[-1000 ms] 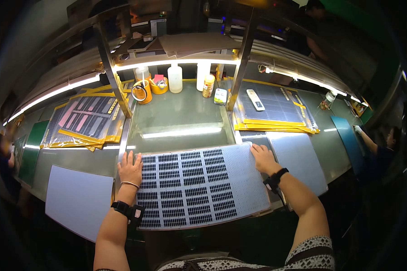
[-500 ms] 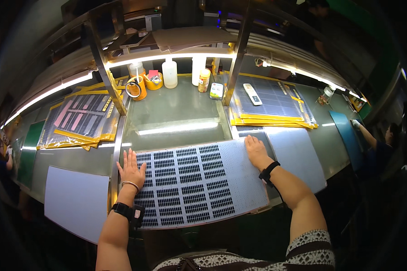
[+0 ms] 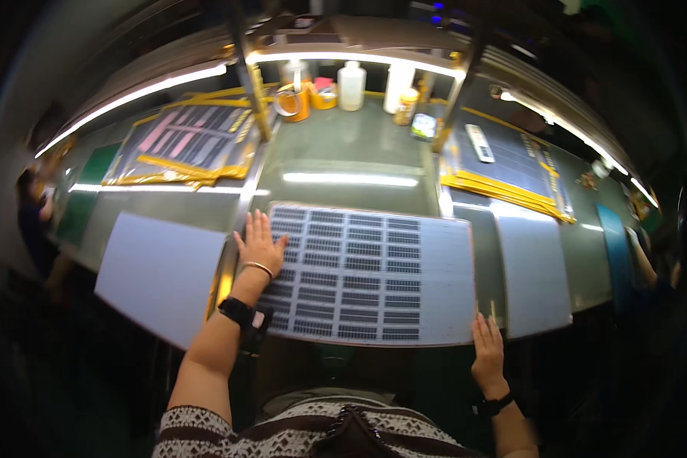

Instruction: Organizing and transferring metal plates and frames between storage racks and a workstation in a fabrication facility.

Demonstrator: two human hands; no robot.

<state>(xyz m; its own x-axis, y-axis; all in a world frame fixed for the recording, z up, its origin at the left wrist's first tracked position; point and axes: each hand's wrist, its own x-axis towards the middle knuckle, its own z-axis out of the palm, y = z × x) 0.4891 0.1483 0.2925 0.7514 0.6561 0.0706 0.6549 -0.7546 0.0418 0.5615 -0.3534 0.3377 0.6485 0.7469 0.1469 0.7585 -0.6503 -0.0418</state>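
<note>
A pale blue-grey panel (image 3: 446, 278), marked with rows of dark grid blocks like a circuit-board panel, lies flat on the bench before me. On its left edge my left hand (image 3: 260, 246) rests flat, fingers spread and pointing away. My right hand (image 3: 487, 347) is at the near right corner of the panel, fingers stretched forward along the edge; its thumb is hard to make out. Thin gold strips (image 3: 492, 309) show just beyond those fingertips. Both wrists wear black bands.
Plain pale sheets lie to the left (image 3: 156, 271) and right (image 3: 534, 267). Yellow-edged sleeves (image 3: 198, 141) are stacked far left; another stack (image 3: 504, 172) carries a white remote (image 3: 479, 143). Bottles (image 3: 351, 85) and an orange tub (image 3: 293, 103) stand behind. Metal posts (image 3: 256, 99) rise from the bench.
My right hand has moved from the panel's far right corner to its near right corner. My left hand stays on the left edge. The view has shifted, and the panel looks straighter.
</note>
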